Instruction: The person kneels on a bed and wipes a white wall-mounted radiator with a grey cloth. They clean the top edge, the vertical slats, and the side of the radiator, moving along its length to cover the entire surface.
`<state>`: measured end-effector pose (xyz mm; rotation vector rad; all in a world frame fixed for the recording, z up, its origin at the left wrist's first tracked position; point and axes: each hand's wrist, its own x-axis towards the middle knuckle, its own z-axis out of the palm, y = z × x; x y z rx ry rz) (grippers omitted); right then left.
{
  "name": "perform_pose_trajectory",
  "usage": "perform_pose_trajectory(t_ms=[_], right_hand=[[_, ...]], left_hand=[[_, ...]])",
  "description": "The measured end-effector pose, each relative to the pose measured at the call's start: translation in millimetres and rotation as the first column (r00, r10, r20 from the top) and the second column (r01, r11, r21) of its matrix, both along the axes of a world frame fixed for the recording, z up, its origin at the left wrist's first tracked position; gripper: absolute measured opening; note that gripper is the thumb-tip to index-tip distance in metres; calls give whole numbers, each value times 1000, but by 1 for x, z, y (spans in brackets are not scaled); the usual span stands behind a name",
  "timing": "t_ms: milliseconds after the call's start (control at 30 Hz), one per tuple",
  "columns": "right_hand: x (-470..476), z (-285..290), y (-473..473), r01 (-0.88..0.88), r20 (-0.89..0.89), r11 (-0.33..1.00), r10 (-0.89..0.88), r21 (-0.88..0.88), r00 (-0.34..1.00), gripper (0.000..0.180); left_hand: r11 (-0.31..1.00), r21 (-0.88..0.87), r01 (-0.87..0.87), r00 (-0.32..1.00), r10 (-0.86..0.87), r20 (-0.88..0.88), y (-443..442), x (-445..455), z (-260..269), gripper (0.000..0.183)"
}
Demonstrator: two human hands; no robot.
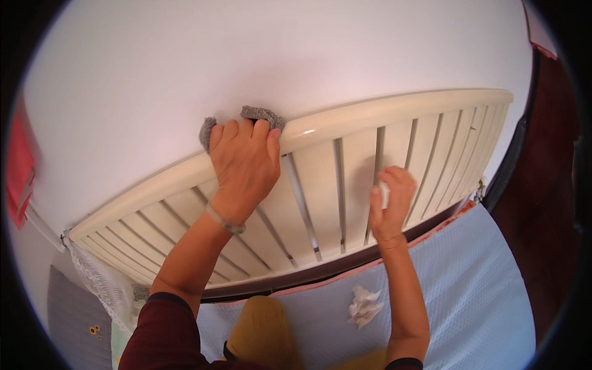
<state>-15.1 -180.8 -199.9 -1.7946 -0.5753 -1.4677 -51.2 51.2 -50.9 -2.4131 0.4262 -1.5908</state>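
Note:
My left hand (pixel 245 162) presses a grey cloth (pixel 263 114) over the rounded top rail of a cream slatted radiator (pixel 356 115). Bits of the cloth stick out on both sides of the fingers, and the rest is hidden under the palm. To the right, my right hand (pixel 395 203) is in front of the radiator's slats, slightly blurred. A small white thing (pixel 384 194), possibly tissue, shows between its thumb and fingers. Crumpled white tissue (pixel 365 306) lies on the light blue quilted bed cover (pixel 467 277) below.
My knee in mustard trousers (pixel 266 328) rests on the bed. A white wall (pixel 277 51) rises behind the radiator. White lace fabric (pixel 99 277) hangs at its left end, near a grey cushioned surface (pixel 74 310). Red fabric (pixel 21 166) is at far left; dark red flooring (pixel 541 185) lies at right.

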Motion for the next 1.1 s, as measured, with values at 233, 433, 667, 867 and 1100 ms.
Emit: perform_pose_trajectory(t_ms=[233, 433, 667, 867, 1100], right_hand=[[71, 113, -28, -59, 251, 917, 169, -394, 953, 23], [79, 169, 6, -238, 48, 834, 300, -497, 953, 10], [74, 185, 14, -348, -83, 777, 360, -525, 929, 15], [68, 193, 0, -384, -242, 701, 298, -600, 923, 17], [75, 189, 0, -428, -343, 638, 262, -640, 902, 13]], left_hand=[[998, 41, 57, 986, -50, -162, 0, -4, 22, 12], [996, -84, 19, 933, -48, -357, 7, -10, 47, 11], [989, -6, -145, 905, 130, -404, 8, -29, 53, 19], [964, -152, -218, 884, 129, -449, -10, -24, 58, 23], [817, -517, -256, 958, 142, -249, -9, -22, 55, 12]])
